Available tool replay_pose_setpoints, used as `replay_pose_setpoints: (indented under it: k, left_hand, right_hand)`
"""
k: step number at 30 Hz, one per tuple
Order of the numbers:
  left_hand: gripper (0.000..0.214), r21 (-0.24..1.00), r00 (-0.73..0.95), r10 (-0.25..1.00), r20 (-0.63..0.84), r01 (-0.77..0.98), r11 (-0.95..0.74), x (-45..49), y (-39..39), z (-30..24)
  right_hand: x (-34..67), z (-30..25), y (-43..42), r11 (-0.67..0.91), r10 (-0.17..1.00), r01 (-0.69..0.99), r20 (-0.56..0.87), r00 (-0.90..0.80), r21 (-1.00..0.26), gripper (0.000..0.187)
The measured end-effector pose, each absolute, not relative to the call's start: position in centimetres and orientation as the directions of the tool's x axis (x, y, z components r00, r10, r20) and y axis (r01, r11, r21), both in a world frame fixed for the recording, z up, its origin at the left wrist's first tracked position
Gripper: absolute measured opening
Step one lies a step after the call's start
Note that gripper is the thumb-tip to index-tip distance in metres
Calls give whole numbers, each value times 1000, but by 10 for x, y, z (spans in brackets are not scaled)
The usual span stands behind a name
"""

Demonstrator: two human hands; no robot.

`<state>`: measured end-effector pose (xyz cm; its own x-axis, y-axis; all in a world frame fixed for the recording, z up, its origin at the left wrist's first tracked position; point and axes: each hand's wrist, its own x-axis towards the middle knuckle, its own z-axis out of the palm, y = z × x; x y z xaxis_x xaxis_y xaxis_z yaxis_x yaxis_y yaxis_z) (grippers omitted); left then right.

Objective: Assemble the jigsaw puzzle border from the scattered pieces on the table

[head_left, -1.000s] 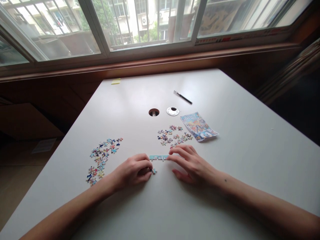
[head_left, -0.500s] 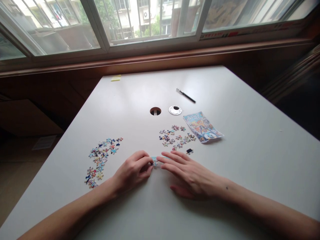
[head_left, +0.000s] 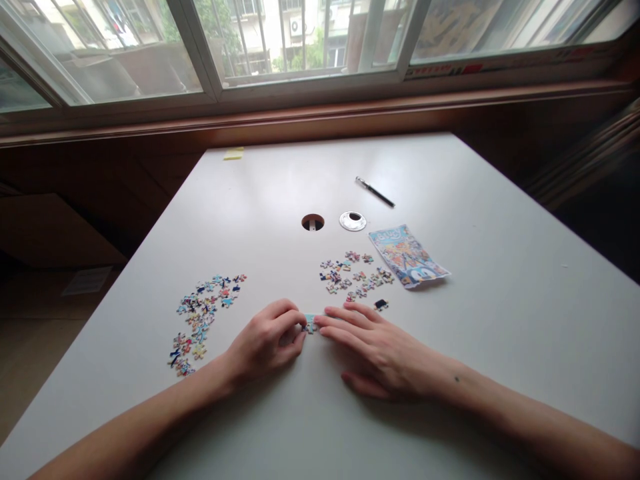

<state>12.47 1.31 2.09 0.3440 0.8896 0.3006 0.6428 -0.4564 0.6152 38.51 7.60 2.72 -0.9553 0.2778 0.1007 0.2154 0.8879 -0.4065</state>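
Note:
My left hand rests on the white table with its fingers curled, pinching a small light-blue puzzle piece at the fingertips. My right hand lies flat beside it, fingers stretched out and pressing on a joined light-blue strip of pieces, mostly hidden under them. The two hands' fingertips nearly meet at the piece. A pile of loose coloured pieces lies to the left of my left hand. A smaller scatter of pieces lies just beyond my right hand, with one dark piece apart.
A colourful printed puzzle bag lies right of the scatter. Farther back are a round cable hole, its silver cap, a black pen and a yellow sticky pad. A window runs along the far wall.
My right hand slid left over the blue strip, covering most of it. My left hand brought its small piece up to the strip's left end. One dark piece came into view.

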Motion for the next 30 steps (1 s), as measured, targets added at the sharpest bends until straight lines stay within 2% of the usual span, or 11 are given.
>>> replay_pose_setpoints:
  k: [5, 8, 13, 18, 26, 30]
  left_hand:
    - [15, 600, 375, 878, 297, 642, -477, 122, 13, 18]
    - [18, 575, 387, 846, 367, 620, -533, 122, 12, 18]
    - [25, 413, 377, 758, 532, 666, -621, 122, 10, 24]
    - [39, 297, 438, 726, 530, 706, -643, 122, 8, 24]
    - [43, 303, 448, 674, 587, 650, -697, 121, 7, 24]
    - [31, 311, 506, 683, 527, 633, -709, 124, 10, 24]
  right_hand:
    - [385, 27, 76, 890, 270, 209, 98, -958, -406, 63]
    - [386, 28, 77, 892, 264, 208, 90, -960, -402, 62]
    - [386, 29, 77, 893, 257, 200, 93, -962, -404, 60]
    - [386, 28, 77, 893, 260, 202, 94, -961, -403, 57]
    - [385, 29, 77, 893, 258, 194, 109, -960, -407, 58]
    - [385, 30, 77, 886, 267, 192, 125, -956, -422, 60]
